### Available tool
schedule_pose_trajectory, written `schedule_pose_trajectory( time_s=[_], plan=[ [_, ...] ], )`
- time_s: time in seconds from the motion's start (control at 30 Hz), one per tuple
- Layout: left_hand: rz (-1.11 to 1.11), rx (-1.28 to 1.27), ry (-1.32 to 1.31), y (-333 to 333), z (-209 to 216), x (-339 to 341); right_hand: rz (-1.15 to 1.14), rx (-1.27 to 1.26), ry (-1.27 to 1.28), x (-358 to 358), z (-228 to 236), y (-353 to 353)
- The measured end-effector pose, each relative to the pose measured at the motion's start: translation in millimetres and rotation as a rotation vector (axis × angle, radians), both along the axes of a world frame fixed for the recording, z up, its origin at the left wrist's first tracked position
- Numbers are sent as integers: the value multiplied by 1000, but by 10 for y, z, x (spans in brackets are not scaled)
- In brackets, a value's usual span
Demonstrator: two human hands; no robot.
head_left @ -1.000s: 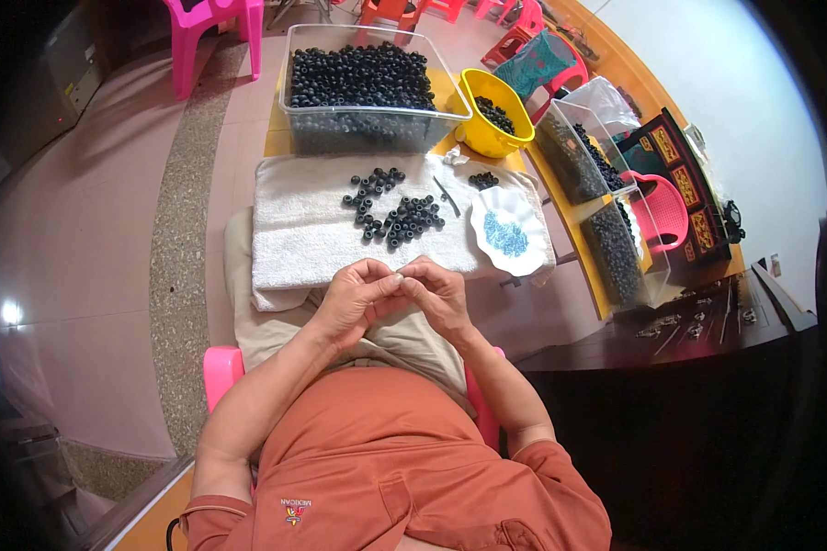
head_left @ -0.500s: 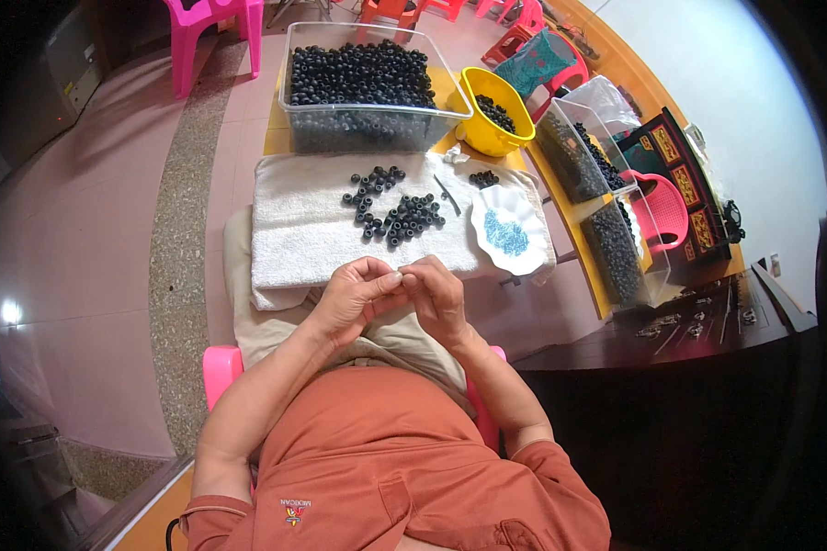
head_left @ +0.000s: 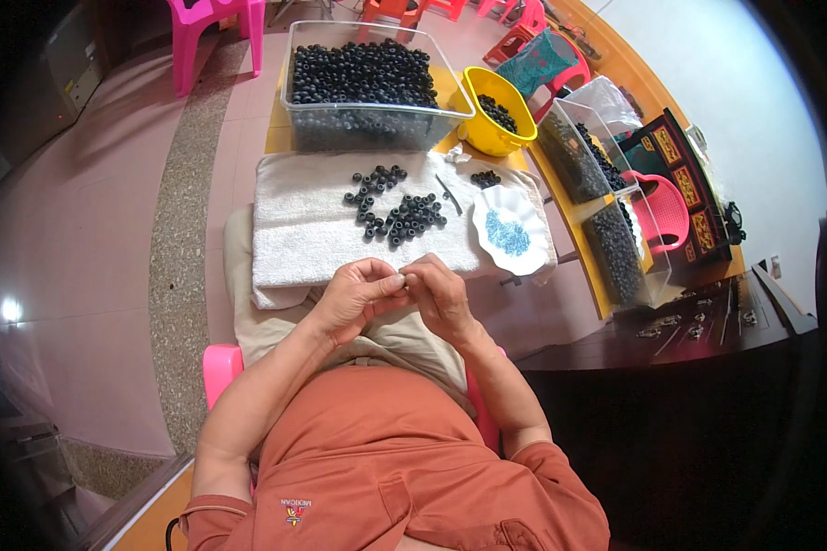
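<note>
Flanking white towel (head_left: 294, 234), pink-tiled floor (head_left: 87, 266)

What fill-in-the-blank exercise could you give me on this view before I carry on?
The towel under the loose black beads is ____ in colour.
The tub beside the clear box is ____ in colour.
Of the left hand and right hand, the one nearer the dish is the ____.

Missing words: white; yellow; right.

Hands (head_left: 351, 299) close together, fingers (head_left: 443, 286) curled, forearms (head_left: 274, 387) angled inward
</note>
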State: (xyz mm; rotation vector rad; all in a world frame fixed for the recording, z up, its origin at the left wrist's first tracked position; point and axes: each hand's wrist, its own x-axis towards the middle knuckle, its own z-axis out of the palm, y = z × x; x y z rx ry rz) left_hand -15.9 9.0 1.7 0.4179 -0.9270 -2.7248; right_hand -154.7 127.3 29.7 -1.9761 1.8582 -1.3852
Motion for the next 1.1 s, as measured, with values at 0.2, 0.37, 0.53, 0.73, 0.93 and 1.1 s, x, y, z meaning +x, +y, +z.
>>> schedule_pose_trajectory(
  time_s=[0.2,0.37,0.53,0.73,0.93,1.1],
  plan=[
    [12,35,-14,11,14,-4,27,22,132,-5,28,46],
    [65,58,1,20,-7,-15,27,38,105,14,22,39],
    [112,66,3,3,-20,-10,68,127,-112,-209,73,-42],
    [116,51,-12,4,14,-24,-261,236,528,-1118,198,-330],
    [121,44,-21,-12,41,-3,-248,514,772,-1408,327,-587],
    [122,43,-28,-35,60,3,-174,559,880,-1525,231,-745]
  ],
)
